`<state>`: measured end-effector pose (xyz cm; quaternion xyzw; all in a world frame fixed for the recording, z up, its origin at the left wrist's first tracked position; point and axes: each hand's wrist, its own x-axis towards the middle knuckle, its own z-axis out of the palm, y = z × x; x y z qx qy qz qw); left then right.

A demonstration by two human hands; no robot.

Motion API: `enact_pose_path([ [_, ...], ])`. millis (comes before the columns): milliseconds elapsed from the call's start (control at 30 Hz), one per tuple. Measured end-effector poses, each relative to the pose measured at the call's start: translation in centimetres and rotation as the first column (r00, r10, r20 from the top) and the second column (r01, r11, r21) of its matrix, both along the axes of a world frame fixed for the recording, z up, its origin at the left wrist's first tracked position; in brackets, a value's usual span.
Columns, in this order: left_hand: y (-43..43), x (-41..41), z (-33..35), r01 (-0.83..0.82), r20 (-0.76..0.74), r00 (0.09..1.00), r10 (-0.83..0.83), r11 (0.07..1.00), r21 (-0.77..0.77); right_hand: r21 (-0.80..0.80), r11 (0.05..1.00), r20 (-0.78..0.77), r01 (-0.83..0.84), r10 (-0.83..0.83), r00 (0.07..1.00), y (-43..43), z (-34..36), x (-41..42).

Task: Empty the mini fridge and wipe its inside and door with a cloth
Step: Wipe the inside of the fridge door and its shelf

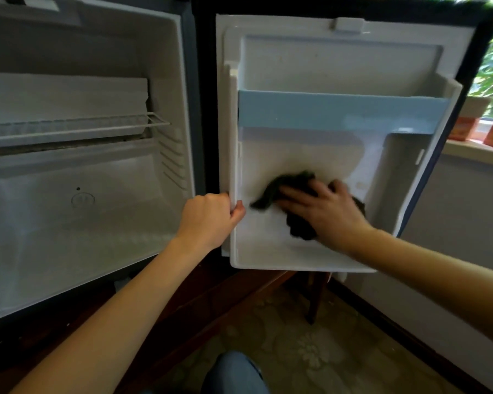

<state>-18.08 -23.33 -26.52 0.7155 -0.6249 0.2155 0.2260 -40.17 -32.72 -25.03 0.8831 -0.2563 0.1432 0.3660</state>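
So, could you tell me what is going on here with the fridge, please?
A person is wiping the inner side of the mini fridge's open door. The right hand presses a dark cloth flat against the lower door panel, below the blue door shelf. The left hand holds the door's near edge, probably to steady it. The fridge compartment stands open with only a wire shelf visible inside.
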Motion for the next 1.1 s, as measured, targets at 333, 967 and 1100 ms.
enact_pose_path([
  [333,-0.1,-0.1,-0.1,-0.023,0.0,1.0,0.023,0.999,-0.024,0.057,0.997,0.149,0.047,-0.055,0.987,2.6,-0.6,6.6],
  [967,-0.2,0.2,-0.5,-0.007,-0.01,1.0,0.007,0.999,-0.04,0.037,0.998,-0.105,-0.042,0.045,0.993,0.0,-4.3,0.6],
  [1100,-0.1,-0.1,-0.4,-0.028,-0.011,1.0,0.027,0.999,-0.036,0.198,0.979,-0.262,0.054,-0.001,0.965,-0.2,-4.6,-1.7],
])
